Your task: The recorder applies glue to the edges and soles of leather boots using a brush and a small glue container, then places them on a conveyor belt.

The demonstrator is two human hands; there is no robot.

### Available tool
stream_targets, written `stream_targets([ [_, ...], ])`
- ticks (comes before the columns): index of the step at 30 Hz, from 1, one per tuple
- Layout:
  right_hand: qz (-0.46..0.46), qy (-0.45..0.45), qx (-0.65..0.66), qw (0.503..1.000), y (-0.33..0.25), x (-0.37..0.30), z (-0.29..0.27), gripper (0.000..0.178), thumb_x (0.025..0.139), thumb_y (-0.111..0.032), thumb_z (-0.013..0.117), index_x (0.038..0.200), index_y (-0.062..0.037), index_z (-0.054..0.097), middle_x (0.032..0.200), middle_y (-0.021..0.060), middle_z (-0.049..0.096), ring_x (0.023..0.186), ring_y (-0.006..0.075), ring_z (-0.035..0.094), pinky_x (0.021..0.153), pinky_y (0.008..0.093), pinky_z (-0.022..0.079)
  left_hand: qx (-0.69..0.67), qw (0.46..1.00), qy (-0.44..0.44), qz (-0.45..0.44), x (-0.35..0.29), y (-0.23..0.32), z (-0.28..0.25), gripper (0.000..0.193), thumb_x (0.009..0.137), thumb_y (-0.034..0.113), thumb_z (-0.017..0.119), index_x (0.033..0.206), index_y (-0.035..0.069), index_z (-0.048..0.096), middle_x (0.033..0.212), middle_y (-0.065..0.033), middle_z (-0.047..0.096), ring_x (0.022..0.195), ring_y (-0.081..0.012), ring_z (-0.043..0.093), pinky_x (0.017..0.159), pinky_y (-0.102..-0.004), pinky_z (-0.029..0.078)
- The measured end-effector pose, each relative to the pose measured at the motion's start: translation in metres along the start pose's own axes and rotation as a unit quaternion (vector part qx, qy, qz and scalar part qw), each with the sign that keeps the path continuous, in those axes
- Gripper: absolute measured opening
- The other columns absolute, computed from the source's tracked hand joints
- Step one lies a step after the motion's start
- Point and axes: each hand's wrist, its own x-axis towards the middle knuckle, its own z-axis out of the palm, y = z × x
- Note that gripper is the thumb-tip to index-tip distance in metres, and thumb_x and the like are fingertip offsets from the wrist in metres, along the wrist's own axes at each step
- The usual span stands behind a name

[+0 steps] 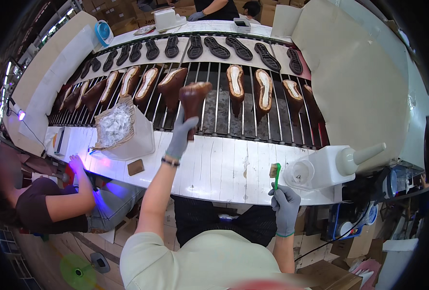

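Observation:
My left hand (178,137), in a grey glove, is closed on the narrow lower end of a brown boot upper (193,100). That boot is raised over the roller conveyor, its sole side up and slightly blurred. In my right hand (285,205), also gloved in grey, is a small brush (277,176) with a green handle, its bristles up above the white table (214,169). Right beside the brush stands a white plastic bottle (328,166) lying on its side, with a round opening cut into it and a long spout.
More boot uppers (235,82) lie sole side up along the metal rollers (214,116). Behind them runs a row of black soles (195,47). A white bin (139,142) with crumpled material stands left, near a brown block (135,167). A co-worker (50,203) sits at the left.

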Motion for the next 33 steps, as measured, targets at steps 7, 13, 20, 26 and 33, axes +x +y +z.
stream_targets([
  [7, 0.028, -0.004, 0.043, 0.999, 0.008, -0.001, 0.005, 0.024, 0.094, -0.006, 0.054, 0.109, 0.0089, 0.065, 0.081, 0.0082, 0.064, 0.055, 0.0056, 0.048, 0.046, 0.0192, 0.033, 0.127, 0.977, 0.171, 0.015, 0.118, -0.054, -0.038, 0.111, 0.087, 0.04, 0.071, 0.157, 0.008, -0.009, 0.153, -0.0261, 0.031, 0.139, -0.0332, 0.035, 0.113, -0.0342, 0.03],
  [13, 0.103, -0.025, 0.106, 0.989, 0.034, 0.013, -0.007, 0.026, 0.095, -0.01, 0.056, 0.113, 0.0078, 0.064, 0.086, 0.0062, 0.066, 0.058, 0.0055, 0.051, 0.047, 0.019, 0.034, 0.135, 0.967, 0.056, 0.209, 0.114, -0.041, 0.031, 0.088, 0.099, 0.036, 0.055, 0.156, -0.001, -0.001, 0.162, -0.0223, 0.012, 0.15, -0.0299, 0.015, 0.12, -0.0353, 0.013],
  [20, 0.176, -0.072, 0.17, 0.967, 0.069, 0.054, -0.027, 0.039, 0.096, -0.013, 0.055, 0.127, 0.0095, 0.054, 0.093, 0.0071, 0.063, 0.065, 0.0072, 0.051, 0.05, 0.0198, 0.036, 0.099, 0.977, -0.132, 0.135, 0.165, -0.075, 0.124, 0.065, 0.102, 0.026, 0.051, 0.154, 0.0, 0.022, 0.153, -0.0206, 0.037, 0.142, -0.0259, 0.036, 0.116, -0.0322, 0.026],
  [26, 0.22, -0.02, 0.222, 0.95, 0.06, 0.072, -0.042, 0.041, 0.101, -0.017, 0.048, 0.132, 0.0106, 0.048, 0.087, 0.0056, 0.061, 0.051, 0.0047, 0.041, 0.044, 0.0177, 0.029, 0.139, 0.987, -0.086, -0.001, 0.275, -0.177, 0.151, 0.053, 0.1, 0.034, 0.051, 0.14, -0.001, 0.047, 0.145, -0.0145, 0.047, 0.132, -0.0251, 0.045, 0.109, -0.0332, 0.034],
  [33, 0.239, -0.035, 0.475, 0.846, 0.061, 0.074, -0.056, 0.04, 0.104, -0.018, 0.04, 0.137, 0.0044, 0.045, 0.081, 0.0046, 0.059, 0.046, 0.0043, 0.037, 0.042, 0.0186, 0.029, 0.026, 0.99, 0.004, -0.139, 0.328, -0.253, 0.166, 0.062, 0.092, 0.044, 0.061, 0.131, -0.004, 0.056, 0.125, -0.0149, 0.062, 0.109, -0.0242, 0.061, 0.094, -0.0338, 0.047],
])
